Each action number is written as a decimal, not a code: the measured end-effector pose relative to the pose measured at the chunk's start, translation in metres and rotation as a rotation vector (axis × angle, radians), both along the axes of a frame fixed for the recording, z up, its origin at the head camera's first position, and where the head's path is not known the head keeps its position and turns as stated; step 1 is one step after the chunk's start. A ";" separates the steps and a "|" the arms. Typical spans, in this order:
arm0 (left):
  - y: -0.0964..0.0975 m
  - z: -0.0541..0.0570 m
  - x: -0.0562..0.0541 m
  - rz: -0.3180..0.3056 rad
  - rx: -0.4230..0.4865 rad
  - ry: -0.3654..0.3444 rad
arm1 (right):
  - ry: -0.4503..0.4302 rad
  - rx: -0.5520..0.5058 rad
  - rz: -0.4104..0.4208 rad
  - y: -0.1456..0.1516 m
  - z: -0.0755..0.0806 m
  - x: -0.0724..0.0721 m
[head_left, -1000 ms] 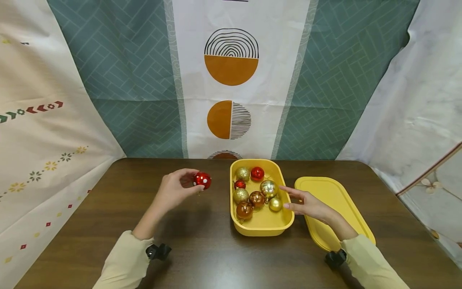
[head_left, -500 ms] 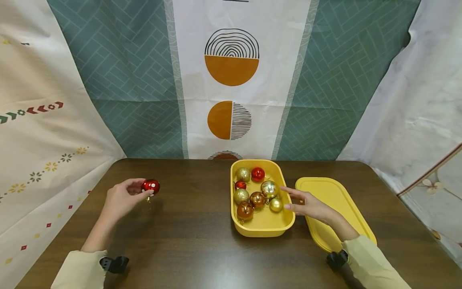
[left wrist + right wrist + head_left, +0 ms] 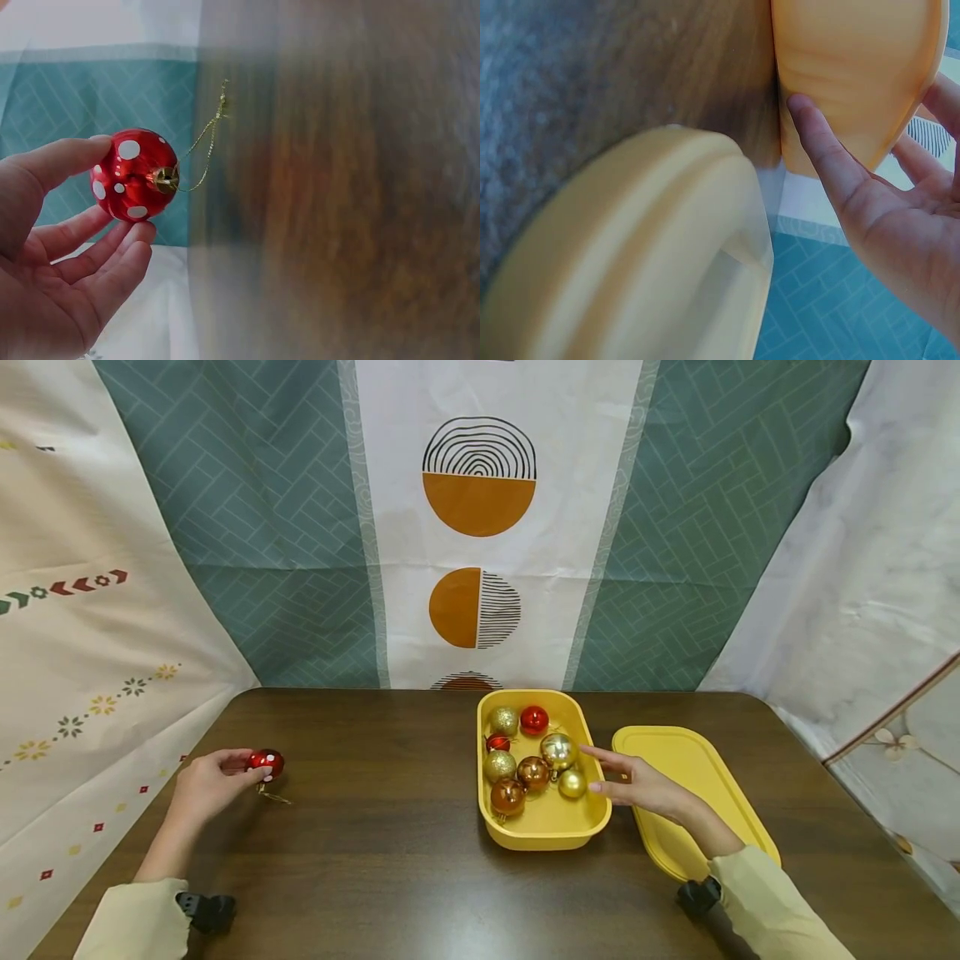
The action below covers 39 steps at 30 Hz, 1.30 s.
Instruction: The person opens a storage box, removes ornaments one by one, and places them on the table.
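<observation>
My left hand (image 3: 212,783) pinches a red Christmas bauble (image 3: 266,763) with white dots between thumb and fingers, low over the table's left part. In the left wrist view the bauble (image 3: 135,176) shows its gold cap and looped gold cord. My right hand (image 3: 637,785) holds the right wall of a yellow box (image 3: 546,841). In the right wrist view one finger (image 3: 821,142) lies against the outer wall, while others reach over the rim. Inside the box are red baubles (image 3: 534,720), glittery gold ones (image 3: 504,721), shiny gold ones (image 3: 558,752) and copper ones (image 3: 508,797).
A yellow lid (image 3: 693,777) lies flat right of the box, partly under my right forearm. The dark wooden table (image 3: 375,860) has patterned cloths (image 3: 292,527) hanging behind and beside it. Black straps with cameras (image 3: 206,912) sit at both wrists.
My left hand has carried the red dotted bauble away from beside the box, leftward and down toward the table. The right hand and box have stayed in place.
</observation>
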State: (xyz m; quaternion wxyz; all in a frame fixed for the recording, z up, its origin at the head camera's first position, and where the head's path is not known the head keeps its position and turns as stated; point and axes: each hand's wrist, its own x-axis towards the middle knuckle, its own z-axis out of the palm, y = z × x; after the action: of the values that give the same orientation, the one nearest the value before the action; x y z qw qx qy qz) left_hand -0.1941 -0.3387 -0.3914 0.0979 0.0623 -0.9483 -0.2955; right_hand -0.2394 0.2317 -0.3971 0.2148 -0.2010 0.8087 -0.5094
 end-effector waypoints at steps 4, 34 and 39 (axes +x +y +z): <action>-0.006 -0.004 -0.002 0.002 -0.007 -0.042 | 0.000 -0.003 -0.001 0.000 0.000 -0.001; -0.010 -0.005 0.001 0.013 0.003 -0.100 | 0.003 0.001 0.003 -0.001 0.001 0.000; -0.010 -0.004 0.001 0.012 -0.002 -0.103 | 0.003 -0.003 0.008 -0.001 0.001 0.000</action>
State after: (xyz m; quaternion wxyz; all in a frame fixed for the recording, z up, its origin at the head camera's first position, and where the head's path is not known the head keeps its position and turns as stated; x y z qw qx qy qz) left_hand -0.1931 -0.3485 -0.3951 0.0511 0.0830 -0.9519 -0.2904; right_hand -0.2396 0.2310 -0.3965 0.2154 -0.2055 0.8074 -0.5095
